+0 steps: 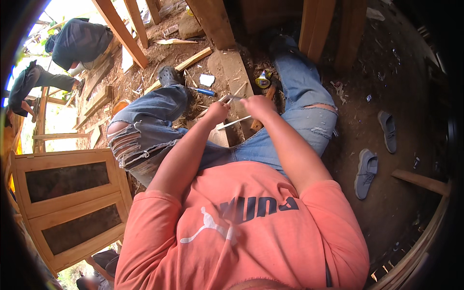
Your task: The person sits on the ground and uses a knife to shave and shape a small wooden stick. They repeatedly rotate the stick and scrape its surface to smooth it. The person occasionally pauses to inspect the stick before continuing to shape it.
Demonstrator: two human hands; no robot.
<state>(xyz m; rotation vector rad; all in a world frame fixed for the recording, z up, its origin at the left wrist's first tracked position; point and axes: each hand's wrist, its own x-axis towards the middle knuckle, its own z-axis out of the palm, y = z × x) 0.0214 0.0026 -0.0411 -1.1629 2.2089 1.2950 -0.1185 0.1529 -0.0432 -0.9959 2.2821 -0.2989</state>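
Observation:
Both of my hands meet above a plank lying between my legs. My left hand [217, 112] is closed around a thin pale wooden stick [224, 98]. My right hand [259, 107] is closed on a thin grey blade-like piece [235, 98] that reaches toward the left hand; its grip is hidden by the fingers. Under the hands runs the plank [234, 67], and a white rod [234, 122] lies slanted nearer my lap. Just beyond the left hand rests a tool with a blue handle [205, 92]. A small yellow and blue tin [263, 79] stands past the right hand.
Wood scraps and a white chip [207, 80] litter the dirt floor. Timber posts [212, 21] rise ahead. A framed wooden panel [67, 159] stands at left, grey shoes [366, 174] lie at right. Another person [82, 43] bends over at the far left.

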